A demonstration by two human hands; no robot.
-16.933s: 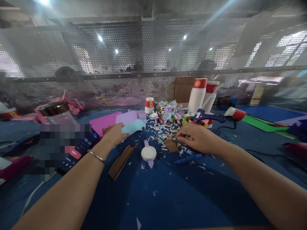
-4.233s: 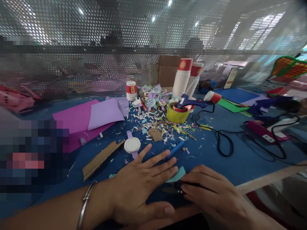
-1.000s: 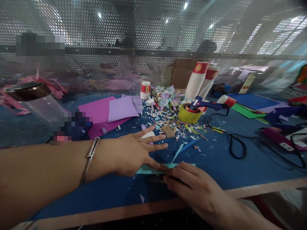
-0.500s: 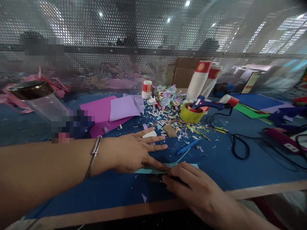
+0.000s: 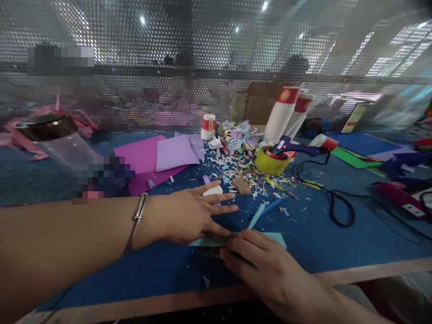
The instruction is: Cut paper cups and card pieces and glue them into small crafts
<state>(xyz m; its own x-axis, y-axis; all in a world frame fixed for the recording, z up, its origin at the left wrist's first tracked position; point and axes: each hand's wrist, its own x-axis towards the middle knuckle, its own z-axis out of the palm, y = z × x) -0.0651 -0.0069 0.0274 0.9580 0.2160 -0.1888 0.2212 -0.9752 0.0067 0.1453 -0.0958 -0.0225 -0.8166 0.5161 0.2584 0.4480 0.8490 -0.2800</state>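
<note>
My left hand (image 5: 189, 216) lies flat on the blue table, fingers spread, and pins down the left end of a light teal paper piece (image 5: 277, 239). My right hand (image 5: 263, 265) is curled closed at the paper's near edge over a dark tool (image 5: 206, 253) that looks like scissors; most of the tool is hidden under the hand and paper. A thin teal strip (image 5: 257, 216) curls up from the paper beside a blue pen (image 5: 272, 204). A white round lid (image 5: 214, 191) peeks out behind my left fingers.
Paper scraps (image 5: 249, 177) litter the middle. Behind them are a yellow tape roll (image 5: 272, 165) with a blue glue gun (image 5: 293, 147), stacked paper cups (image 5: 281, 112), pink and lilac sheets (image 5: 141, 155), a clear jar (image 5: 57, 139) and a black cable (image 5: 337, 207). The wooden table edge (image 5: 168, 303) is close.
My right hand has slid a little left along the paper's near edge. The thin teal strip now stands up higher from the paper. My left hand stays pressed in place.
</note>
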